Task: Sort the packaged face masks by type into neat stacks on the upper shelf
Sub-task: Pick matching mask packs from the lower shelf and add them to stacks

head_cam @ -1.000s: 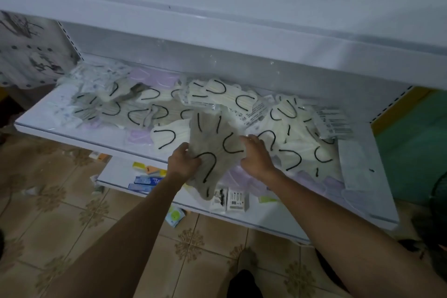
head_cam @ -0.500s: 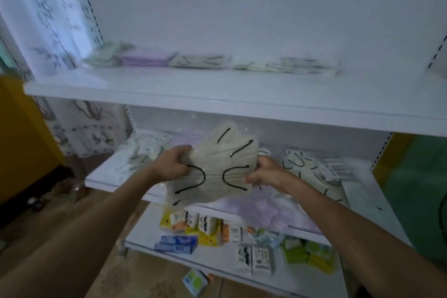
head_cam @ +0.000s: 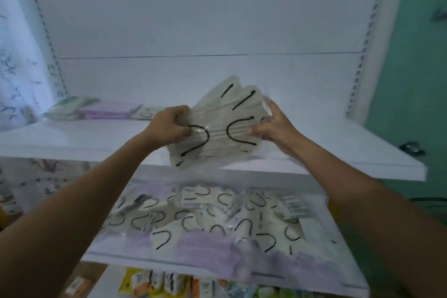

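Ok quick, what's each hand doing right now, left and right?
Left hand: grips the left edge of the bundle of packaged masks.
Right hand: pinches its right edge.

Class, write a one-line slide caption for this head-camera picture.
Left hand and right hand hold a fanned bundle of clear-wrapped cream masks with black loops at the white upper shelf.

I count two hands, a left hand and a right hand, gripping one fanned bundle of cream masks. Three shelves show: upper shelf, middle shelf, bottom shelf. On the upper one I see three stacks: green-white stack, lilac stack, black-looped stack. The packs in the middle heap are too many and too blurred to count.
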A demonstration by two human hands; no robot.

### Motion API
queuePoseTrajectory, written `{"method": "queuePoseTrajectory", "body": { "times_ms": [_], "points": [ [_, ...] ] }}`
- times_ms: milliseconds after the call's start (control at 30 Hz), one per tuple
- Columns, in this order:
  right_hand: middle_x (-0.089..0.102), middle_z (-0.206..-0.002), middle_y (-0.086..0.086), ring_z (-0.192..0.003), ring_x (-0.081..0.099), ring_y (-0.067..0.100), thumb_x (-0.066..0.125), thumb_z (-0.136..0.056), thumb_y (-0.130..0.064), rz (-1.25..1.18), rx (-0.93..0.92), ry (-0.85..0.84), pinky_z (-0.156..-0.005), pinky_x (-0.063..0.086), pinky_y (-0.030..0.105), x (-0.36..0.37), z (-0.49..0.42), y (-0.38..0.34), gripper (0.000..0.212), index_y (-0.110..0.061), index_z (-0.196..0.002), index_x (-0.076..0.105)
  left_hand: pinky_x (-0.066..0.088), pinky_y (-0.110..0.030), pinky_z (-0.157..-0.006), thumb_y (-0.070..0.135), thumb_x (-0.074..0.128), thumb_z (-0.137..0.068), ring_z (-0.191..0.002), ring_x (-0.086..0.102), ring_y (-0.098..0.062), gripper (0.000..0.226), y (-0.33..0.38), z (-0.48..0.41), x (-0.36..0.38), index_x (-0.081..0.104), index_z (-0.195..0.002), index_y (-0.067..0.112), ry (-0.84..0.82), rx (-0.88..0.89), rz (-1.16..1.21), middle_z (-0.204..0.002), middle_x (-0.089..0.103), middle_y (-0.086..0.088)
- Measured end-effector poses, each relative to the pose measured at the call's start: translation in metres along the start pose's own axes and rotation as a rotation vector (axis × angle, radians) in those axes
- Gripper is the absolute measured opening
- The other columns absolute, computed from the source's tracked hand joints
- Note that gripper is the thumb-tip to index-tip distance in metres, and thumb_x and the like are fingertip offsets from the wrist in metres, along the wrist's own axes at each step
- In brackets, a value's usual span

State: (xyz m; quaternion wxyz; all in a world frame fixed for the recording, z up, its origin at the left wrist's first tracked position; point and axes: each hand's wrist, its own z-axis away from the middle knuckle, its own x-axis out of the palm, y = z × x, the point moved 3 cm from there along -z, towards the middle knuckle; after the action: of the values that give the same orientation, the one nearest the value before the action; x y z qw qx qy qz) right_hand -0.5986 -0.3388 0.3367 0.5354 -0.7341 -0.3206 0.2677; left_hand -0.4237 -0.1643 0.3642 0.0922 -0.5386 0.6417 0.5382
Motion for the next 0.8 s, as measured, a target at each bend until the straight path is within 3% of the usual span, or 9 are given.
{"method": "queuePoseTrajectory", "body": {
  "times_ms": [67, 200, 300, 400, 500, 600, 667, 733, 800],
  "points": [
    [0.064, -0.104, -0.004, -0.089, 0.066, 0.009, 0.065, -0.075, 0.015, 0.040, -0.040, 0.032, -0.072, 0.058, 0.026, -0.042, 0.001, -0.014, 0.082, -0.027, -0.138, 0.032, 0.035, -0.011, -0.049, 0.019, 0.061, -0.066, -0.059, 0.046, -0.009, 0.013, 0.029, -0.023, 0.025, 0.049, -0.066, 0.024, 0.011, 0.068, -0.003, -0.062, 0.049, 0.006],
    [0.066, -0.102, 0.004, -0.090, 0.065, 0.017, 0.063, -0.077, 0.015, 0.157, -0.017, 0.128, -0.075, 0.057, 0.024, -0.116, 0.008, -0.020, 0.040, -0.013, -0.105, 0.059, 0.036, -0.013, -0.057, 0.005, 0.065, -0.077, -0.073, 0.051, -0.018, 0.011, 0.072, -0.058, 0.084, 0.062, -0.087, 0.008, 0.023, 0.145, 0.011, -0.078, 0.058, -0.002],
    [0.067, -0.089, -0.004, -0.083, 0.063, 0.011, 0.069, -0.074, 0.010, 0.267, -0.023, 0.259, -0.065, 0.051, 0.013, -0.161, 0.007, -0.020, 0.030, -0.016, -0.088, 0.063, 0.037, -0.002, -0.057, 0.007, 0.071, -0.075, -0.076, 0.056, -0.013, 0.023, 0.100, -0.078, 0.113, 0.062, -0.095, 0.015, 0.065, 0.214, 0.063, -0.085, 0.060, 0.004],
    [0.067, -0.090, -0.001, -0.086, 0.062, 0.012, 0.071, -0.075, 0.005, 0.188, 0.013, 0.360, -0.072, 0.049, 0.021, -0.199, 0.001, -0.012, 0.024, -0.012, -0.091, 0.064, 0.038, -0.005, -0.069, 0.012, 0.075, -0.071, -0.092, 0.057, -0.012, 0.041, 0.116, -0.095, 0.132, 0.056, -0.108, 0.017, 0.203, 0.261, 0.181, -0.102, 0.060, 0.003],
    [0.066, -0.090, 0.000, -0.092, 0.061, 0.016, 0.068, -0.076, 0.008, 0.172, 0.108, 0.359, -0.069, 0.049, 0.024, -0.220, 0.002, 0.009, 0.023, -0.008, -0.091, 0.062, 0.041, -0.026, -0.085, 0.031, 0.079, -0.070, -0.102, 0.052, -0.015, 0.075, 0.099, -0.105, 0.159, 0.038, -0.131, 0.022, 0.283, 0.004, 0.320, -0.113, 0.056, -0.002],
    [0.065, -0.090, -0.002, -0.090, 0.060, 0.014, 0.066, -0.079, 0.008, 0.120, 0.185, 0.327, -0.069, 0.048, 0.024, -0.229, 0.005, 0.033, 0.024, -0.012, -0.091, 0.059, 0.040, -0.035, -0.098, 0.030, 0.078, -0.073, -0.118, 0.050, -0.027, 0.087, 0.071, -0.109, 0.196, 0.026, -0.142, 0.016, 0.094, -0.317, 0.483, -0.131, 0.051, -0.014],
    [0.066, -0.089, -0.001, -0.089, 0.062, 0.014, 0.065, -0.080, 0.008, 0.045, 0.190, 0.331, -0.073, 0.049, 0.027, -0.233, 0.000, 0.038, 0.022, -0.011, -0.090, 0.060, 0.040, -0.035, -0.098, 0.028, 0.075, -0.077, -0.118, 0.051, -0.027, 0.074, 0.065, -0.110, 0.212, 0.036, -0.138, 0.013, 0.041, -0.355, 0.514, -0.132, 0.052, -0.014],
    [0.067, -0.091, -0.001, -0.089, 0.062, 0.013, 0.064, -0.081, 0.008, -0.013, 0.181, 0.306, -0.076, 0.051, 0.030, -0.237, -0.007, 0.035, 0.025, -0.014, -0.092, 0.060, 0.040, -0.032, -0.095, 0.027, 0.074, -0.078, -0.116, 0.051, -0.022, 0.057, 0.069, -0.114, 0.215, 0.049, -0.127, 0.015, 0.151, -0.314, 0.549, -0.130, 0.054, -0.010],
    [0.067, -0.095, -0.001, -0.090, 0.063, 0.013, 0.063, -0.082, 0.008, -0.060, 0.165, 0.260, -0.076, 0.051, 0.031, -0.238, -0.014, 0.030, 0.028, -0.017, -0.095, 0.059, 0.038, -0.033, -0.099, 0.027, 0.075, -0.076, -0.121, 0.046, -0.022, 0.055, 0.078, -0.119, 0.211, 0.051, -0.124, 0.017, 0.268, -0.246, 0.511, -0.132, 0.049, -0.008]
  ]
}}
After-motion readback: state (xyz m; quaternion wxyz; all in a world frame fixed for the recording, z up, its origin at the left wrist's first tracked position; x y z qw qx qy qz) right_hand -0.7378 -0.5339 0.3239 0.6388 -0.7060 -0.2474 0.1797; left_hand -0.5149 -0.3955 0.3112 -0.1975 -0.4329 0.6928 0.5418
